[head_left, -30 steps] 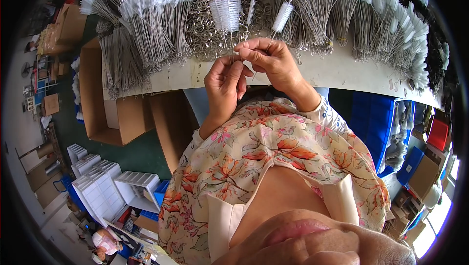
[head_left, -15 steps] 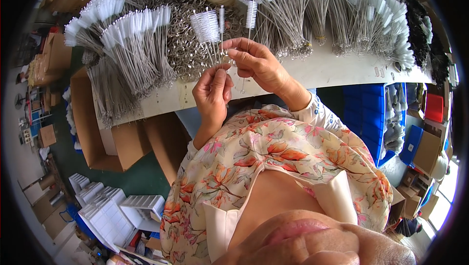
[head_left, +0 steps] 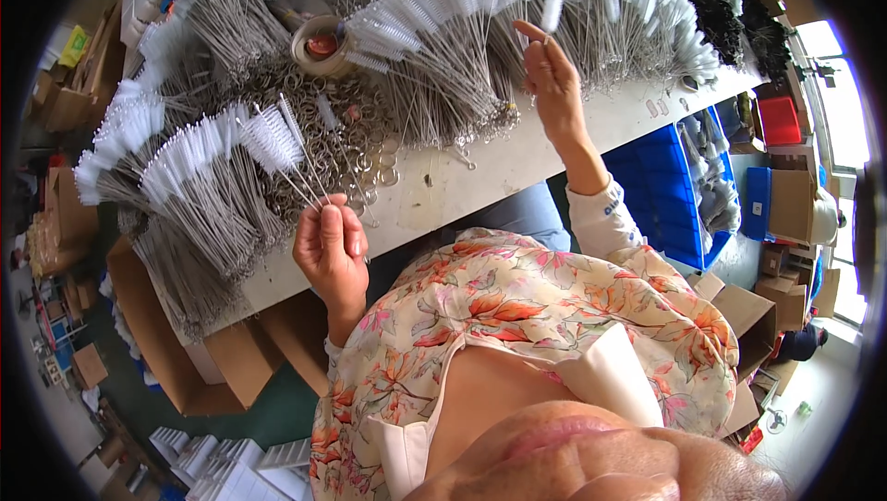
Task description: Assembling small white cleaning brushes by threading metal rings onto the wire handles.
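Observation:
My left hand [head_left: 331,252] pinches the wire stems of several small bottle brushes [head_left: 272,139] with white bristles; their heads fan out above my fingertips. Further right and higher, my right hand [head_left: 560,99] is raised over the table with its index finger stretched out. A single white-bristled brush [head_left: 552,12] stands up from that hand, and its stem is mostly hidden by the fingers. Behind it lie rows of similar brushes [head_left: 462,39] with twisted wire stems. Loose metal rings [head_left: 374,164] are heaped beyond my left hand.
A roll of tape [head_left: 319,44] sits among the brushes on the white table [head_left: 416,192]. More brush bundles [head_left: 203,178] lie at the left. An open cardboard box [head_left: 176,353] stands below the left edge, a blue crate [head_left: 658,192] at the right. Black brushes [head_left: 721,2] fill the far right.
My hands, close together before, are now apart. The right one has moved right and away with a single brush; the left one has shifted left and nearer, still gripping its brushes. The view has turned.

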`<state>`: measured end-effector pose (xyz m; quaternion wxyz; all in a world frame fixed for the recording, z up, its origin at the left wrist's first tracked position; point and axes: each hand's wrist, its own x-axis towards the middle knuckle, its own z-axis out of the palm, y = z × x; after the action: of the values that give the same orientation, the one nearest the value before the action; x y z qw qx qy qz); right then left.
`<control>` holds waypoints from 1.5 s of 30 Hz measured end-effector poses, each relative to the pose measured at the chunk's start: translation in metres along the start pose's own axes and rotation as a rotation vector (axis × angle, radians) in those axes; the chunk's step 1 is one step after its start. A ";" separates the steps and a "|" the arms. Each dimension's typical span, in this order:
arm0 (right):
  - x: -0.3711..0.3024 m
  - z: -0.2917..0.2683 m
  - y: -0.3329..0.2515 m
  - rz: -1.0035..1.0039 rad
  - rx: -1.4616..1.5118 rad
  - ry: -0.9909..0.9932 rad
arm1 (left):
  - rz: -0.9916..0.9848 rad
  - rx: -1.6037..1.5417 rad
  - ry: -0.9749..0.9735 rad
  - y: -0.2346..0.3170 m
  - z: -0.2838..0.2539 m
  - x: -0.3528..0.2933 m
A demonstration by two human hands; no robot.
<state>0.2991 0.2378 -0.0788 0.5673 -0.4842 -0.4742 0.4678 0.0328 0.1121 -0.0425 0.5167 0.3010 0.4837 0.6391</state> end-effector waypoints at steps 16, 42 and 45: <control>0.253 -0.004 -0.068 -0.457 -0.678 -0.590 | -0.075 0.093 0.026 0.023 0.002 0.022; 0.381 0.023 0.010 0.624 -0.904 -0.528 | -0.106 0.081 0.180 0.015 -0.023 0.018; 0.359 0.051 0.021 0.446 -0.455 -0.586 | -0.150 0.127 0.289 0.011 -0.027 0.015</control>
<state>0.2872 0.6004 -0.0649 0.1724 -0.5343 -0.5901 0.5801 0.0009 0.1177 -0.0437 0.4681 0.2009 0.6135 0.6034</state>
